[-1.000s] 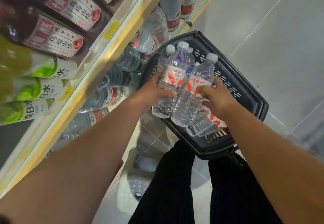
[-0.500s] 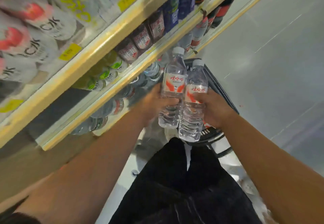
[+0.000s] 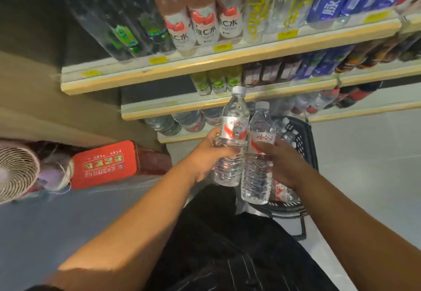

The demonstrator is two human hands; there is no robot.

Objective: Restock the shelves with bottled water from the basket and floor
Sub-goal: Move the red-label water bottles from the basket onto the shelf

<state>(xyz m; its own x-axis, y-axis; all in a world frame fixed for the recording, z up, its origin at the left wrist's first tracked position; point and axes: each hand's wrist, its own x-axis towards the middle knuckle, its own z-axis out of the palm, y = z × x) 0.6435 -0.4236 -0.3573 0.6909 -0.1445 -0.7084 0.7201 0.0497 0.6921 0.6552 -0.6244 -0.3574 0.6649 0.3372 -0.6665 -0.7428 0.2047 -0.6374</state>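
The person is standing at the drinks shelves, holding two bottles upright, side by side and touching. The left hand is curling its fingers round the left water bottle at the label. The right hand is gripping the right water bottle likewise. Both are hanging over the black basket, which is sitting on the floor by the lowest shelf, more bottles lying inside.

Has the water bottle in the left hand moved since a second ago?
Yes. The left hand has lifted its water bottle up and clear of the black basket; its cap now overlaps a shelf edge.
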